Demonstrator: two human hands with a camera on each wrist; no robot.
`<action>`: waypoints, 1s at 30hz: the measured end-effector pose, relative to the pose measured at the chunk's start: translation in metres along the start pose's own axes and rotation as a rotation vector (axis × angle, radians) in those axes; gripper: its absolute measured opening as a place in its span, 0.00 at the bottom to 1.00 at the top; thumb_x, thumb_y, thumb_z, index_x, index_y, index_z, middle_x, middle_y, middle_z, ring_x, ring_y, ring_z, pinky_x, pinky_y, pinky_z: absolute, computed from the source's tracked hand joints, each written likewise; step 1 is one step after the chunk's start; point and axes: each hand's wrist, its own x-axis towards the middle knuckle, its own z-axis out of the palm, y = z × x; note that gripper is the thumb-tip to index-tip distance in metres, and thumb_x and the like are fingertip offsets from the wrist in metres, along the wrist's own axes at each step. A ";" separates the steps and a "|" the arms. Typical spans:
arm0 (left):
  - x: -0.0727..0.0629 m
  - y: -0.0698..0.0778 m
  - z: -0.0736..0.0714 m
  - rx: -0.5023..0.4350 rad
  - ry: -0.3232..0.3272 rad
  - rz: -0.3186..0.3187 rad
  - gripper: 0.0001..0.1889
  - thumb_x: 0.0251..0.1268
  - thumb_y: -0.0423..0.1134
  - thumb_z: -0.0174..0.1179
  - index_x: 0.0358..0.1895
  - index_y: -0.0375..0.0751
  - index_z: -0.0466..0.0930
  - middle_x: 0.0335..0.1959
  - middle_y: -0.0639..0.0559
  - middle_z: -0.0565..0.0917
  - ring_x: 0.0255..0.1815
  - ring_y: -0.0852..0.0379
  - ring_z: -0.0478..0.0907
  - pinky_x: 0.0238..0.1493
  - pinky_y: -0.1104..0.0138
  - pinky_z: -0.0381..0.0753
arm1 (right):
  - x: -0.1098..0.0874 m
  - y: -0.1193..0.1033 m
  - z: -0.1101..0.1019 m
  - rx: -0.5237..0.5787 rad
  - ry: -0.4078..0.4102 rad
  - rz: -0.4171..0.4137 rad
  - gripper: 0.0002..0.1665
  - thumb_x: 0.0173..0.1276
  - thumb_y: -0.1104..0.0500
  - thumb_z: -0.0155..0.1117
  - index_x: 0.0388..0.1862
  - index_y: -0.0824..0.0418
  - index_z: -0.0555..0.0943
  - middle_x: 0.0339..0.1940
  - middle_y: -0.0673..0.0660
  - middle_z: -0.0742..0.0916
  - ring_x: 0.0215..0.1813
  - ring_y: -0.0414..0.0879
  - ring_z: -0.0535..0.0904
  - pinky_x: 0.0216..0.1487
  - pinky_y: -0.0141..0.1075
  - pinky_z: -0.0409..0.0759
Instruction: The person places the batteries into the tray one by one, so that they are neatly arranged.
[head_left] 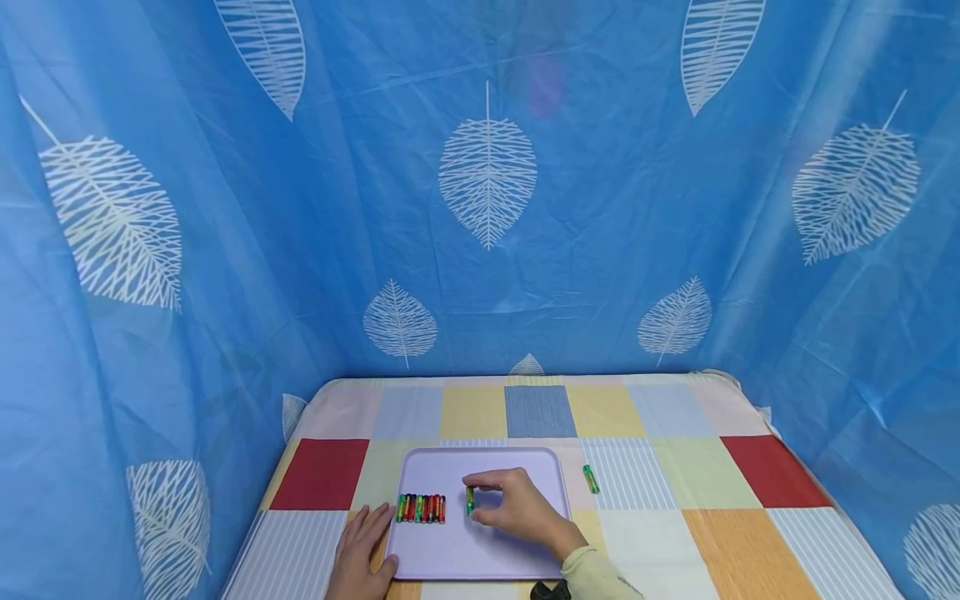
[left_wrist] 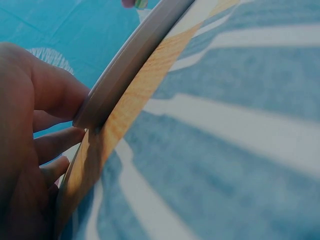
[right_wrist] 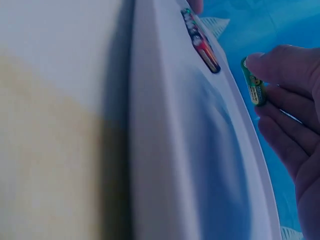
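Note:
A lilac tray point(head_left: 450, 554) lies on the table, and a row of several red, green and black batteries point(head_left: 422, 508) sits side by side in its left half. Over the tray, my right hand point(head_left: 517, 508) pinches a green battery point(head_left: 470, 500) between thumb and fingers, just right of the row. The right wrist view shows that battery point(right_wrist: 255, 82) held by its ends above the tray surface. My left hand point(head_left: 362, 550) rests at the tray's left edge with fingers extended; in the left wrist view its fingers point(left_wrist: 60, 90) touch the tray rim point(left_wrist: 120, 70).
Another green battery point(head_left: 591, 479) lies on the patchwork tablecloth point(head_left: 735, 542) to the right of the tray. A blue curtain point(head_left: 585, 217) with white leaf prints hangs behind and on both sides. A small black object point(head_left: 550, 591) shows at the bottom edge, below the right forearm.

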 end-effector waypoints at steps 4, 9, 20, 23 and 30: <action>-0.001 0.000 -0.001 0.000 0.006 0.004 0.39 0.54 0.31 0.70 0.75 0.35 0.78 0.77 0.33 0.78 0.84 0.23 0.58 0.83 0.26 0.50 | 0.004 -0.002 0.011 -0.006 -0.010 -0.006 0.29 0.62 0.64 0.81 0.64 0.62 0.89 0.60 0.54 0.93 0.62 0.46 0.90 0.67 0.38 0.89; -0.002 0.000 -0.001 -0.004 0.019 0.018 0.38 0.54 0.32 0.69 0.75 0.34 0.79 0.77 0.33 0.78 0.84 0.23 0.58 0.83 0.26 0.50 | 0.008 -0.005 0.022 -0.016 -0.015 -0.002 0.31 0.60 0.64 0.82 0.64 0.61 0.89 0.60 0.54 0.93 0.64 0.47 0.90 0.69 0.39 0.87; -0.003 0.000 -0.001 -0.011 0.020 0.018 0.38 0.53 0.32 0.69 0.74 0.34 0.79 0.76 0.33 0.78 0.84 0.23 0.58 0.84 0.26 0.50 | 0.014 -0.007 0.036 -0.071 0.010 0.005 0.32 0.58 0.64 0.84 0.64 0.60 0.90 0.60 0.52 0.94 0.64 0.47 0.90 0.71 0.39 0.86; -0.003 0.000 -0.001 -0.010 0.021 0.019 0.38 0.53 0.31 0.69 0.74 0.34 0.79 0.76 0.33 0.78 0.84 0.23 0.58 0.83 0.26 0.50 | 0.017 -0.008 0.039 -0.080 0.006 0.010 0.31 0.59 0.63 0.84 0.64 0.59 0.90 0.60 0.52 0.94 0.65 0.46 0.89 0.71 0.38 0.86; -0.002 -0.001 0.000 -0.010 0.021 0.021 0.38 0.53 0.31 0.69 0.74 0.34 0.79 0.76 0.32 0.78 0.84 0.23 0.58 0.84 0.26 0.49 | 0.017 -0.010 0.040 -0.081 -0.012 0.060 0.32 0.60 0.60 0.84 0.65 0.57 0.89 0.62 0.50 0.93 0.66 0.44 0.88 0.73 0.39 0.85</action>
